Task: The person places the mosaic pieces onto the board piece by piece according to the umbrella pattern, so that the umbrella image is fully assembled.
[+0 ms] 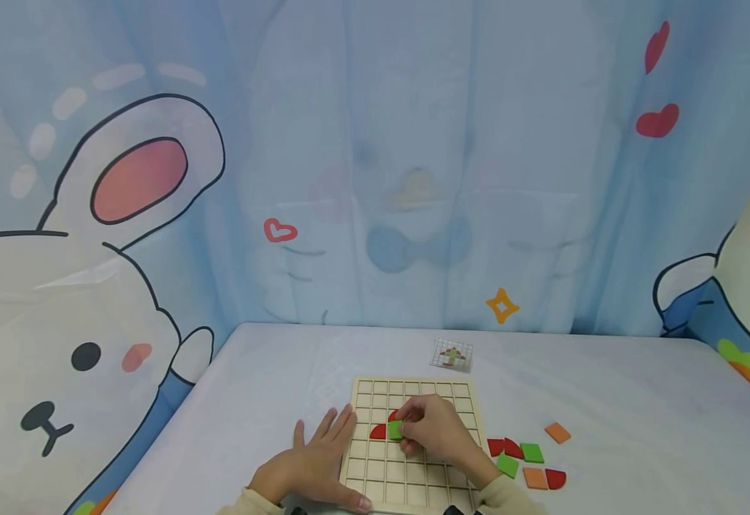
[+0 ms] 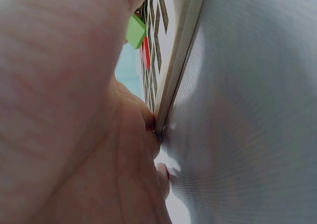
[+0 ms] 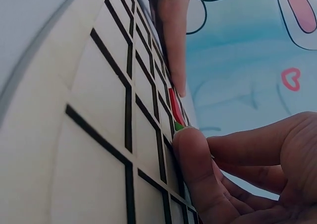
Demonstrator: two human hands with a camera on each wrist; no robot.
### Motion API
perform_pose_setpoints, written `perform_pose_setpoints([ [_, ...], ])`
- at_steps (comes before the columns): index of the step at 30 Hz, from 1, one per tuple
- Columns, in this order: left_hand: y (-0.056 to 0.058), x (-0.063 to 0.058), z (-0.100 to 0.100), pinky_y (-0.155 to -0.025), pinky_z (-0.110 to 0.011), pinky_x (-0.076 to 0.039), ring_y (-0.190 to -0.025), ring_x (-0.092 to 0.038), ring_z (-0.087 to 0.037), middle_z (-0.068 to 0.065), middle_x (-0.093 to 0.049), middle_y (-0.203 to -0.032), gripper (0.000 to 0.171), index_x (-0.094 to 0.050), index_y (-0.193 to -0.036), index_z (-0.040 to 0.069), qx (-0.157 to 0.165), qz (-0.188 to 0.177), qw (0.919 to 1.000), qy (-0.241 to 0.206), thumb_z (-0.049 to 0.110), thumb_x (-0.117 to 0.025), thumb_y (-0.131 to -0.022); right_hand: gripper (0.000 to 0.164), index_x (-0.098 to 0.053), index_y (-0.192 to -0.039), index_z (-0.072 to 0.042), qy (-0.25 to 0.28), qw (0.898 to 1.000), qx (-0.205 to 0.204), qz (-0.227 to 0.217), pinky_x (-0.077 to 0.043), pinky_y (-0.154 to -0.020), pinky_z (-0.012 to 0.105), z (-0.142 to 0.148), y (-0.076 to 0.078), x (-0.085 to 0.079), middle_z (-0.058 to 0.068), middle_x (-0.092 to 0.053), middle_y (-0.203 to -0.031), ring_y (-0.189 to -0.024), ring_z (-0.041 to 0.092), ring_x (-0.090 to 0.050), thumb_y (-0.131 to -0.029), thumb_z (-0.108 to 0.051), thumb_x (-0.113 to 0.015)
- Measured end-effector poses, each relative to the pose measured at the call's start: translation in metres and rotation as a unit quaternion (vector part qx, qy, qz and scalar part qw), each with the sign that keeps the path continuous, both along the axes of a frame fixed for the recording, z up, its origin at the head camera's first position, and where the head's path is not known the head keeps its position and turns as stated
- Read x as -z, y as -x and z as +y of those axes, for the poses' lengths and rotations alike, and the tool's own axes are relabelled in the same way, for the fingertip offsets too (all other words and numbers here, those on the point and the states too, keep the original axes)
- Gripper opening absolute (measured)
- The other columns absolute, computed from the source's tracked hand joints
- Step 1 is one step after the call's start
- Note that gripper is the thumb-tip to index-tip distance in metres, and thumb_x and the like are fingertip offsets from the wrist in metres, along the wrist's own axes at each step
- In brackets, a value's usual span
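A wooden grid board [image 1: 375, 476] lies on the white table. My right hand [image 1: 437, 429] is over its middle, thumb and fingertips pinching a green square tile [image 1: 395, 430]. In the left wrist view that green tile [image 2: 135, 31] looks tilted against the grid. Just left of it a red quarter-round tile [image 1: 378, 431] rests on the board; another red tile [image 1: 392, 414] shows above it, partly hidden by my fingers. My left hand [image 1: 313, 458] rests along the board's left edge with its fingers spread, the thumb by the near edge.
Right of the board lie loose tiles: green squares [image 1: 532, 453], orange squares [image 1: 558, 433] and several red quarter-rounds [image 1: 555, 478]. A small pattern card [image 1: 452, 355] with a coloured figure on a grid lies behind the board. A blue printed curtain [image 1: 413, 143] hangs beyond the table.
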State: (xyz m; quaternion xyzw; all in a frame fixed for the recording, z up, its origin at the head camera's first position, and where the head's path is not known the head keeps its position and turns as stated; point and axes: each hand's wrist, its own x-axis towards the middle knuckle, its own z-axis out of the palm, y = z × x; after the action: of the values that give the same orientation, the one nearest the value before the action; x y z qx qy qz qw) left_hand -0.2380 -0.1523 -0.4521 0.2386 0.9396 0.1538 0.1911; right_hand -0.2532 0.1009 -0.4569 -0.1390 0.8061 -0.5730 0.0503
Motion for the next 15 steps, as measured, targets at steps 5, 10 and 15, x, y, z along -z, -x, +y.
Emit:
perform_pose_setpoints([
  [5, 0.0020, 0.0020, -0.0020, -0.114, -0.083, 0.001, -0.164, 0.005, -0.033, -0.008, 0.003, -0.180, 0.137, -0.006, -0.173, 0.009, 0.008, 0.000, 1.0000, 0.000, 0.080, -0.077, -0.080, 0.008, -0.074, -0.098, 0.004, -0.002, 1.000, 0.000, -0.003, -0.060, -0.056, 0.034, -0.0015, 0.0010, 0.0027, 0.007, -0.069, -0.071, -0.056, 0.018, -0.071, -0.094, 0.009, -0.070],
  [10, 0.0023, 0.0034, -0.0015, -0.114, -0.083, 0.000, -0.165, 0.003, -0.032, -0.007, 0.001, -0.180, 0.134, -0.008, -0.173, 0.009, 0.003, 0.007, 1.0000, 0.005, 0.078, -0.077, -0.081, 0.009, -0.075, -0.098, 0.004, -0.012, 1.000, 0.004, 0.013, -0.060, -0.053, 0.034, -0.0035, 0.0002, 0.0041, 0.006, -0.068, -0.069, -0.054, 0.016, -0.069, -0.093, 0.009, -0.069],
  [15, 0.0028, 0.0041, -0.0007, -0.114, -0.083, -0.001, -0.165, 0.003, -0.032, -0.007, 0.000, -0.180, 0.134, -0.009, -0.173, 0.009, 0.004, 0.010, 0.9999, 0.009, 0.078, -0.078, -0.081, 0.010, -0.075, -0.098, 0.004, -0.022, 0.999, 0.007, 0.032, -0.058, -0.050, 0.033, -0.0054, -0.0024, 0.0037, 0.005, -0.067, -0.067, -0.052, 0.015, -0.067, -0.093, 0.009, -0.068],
])
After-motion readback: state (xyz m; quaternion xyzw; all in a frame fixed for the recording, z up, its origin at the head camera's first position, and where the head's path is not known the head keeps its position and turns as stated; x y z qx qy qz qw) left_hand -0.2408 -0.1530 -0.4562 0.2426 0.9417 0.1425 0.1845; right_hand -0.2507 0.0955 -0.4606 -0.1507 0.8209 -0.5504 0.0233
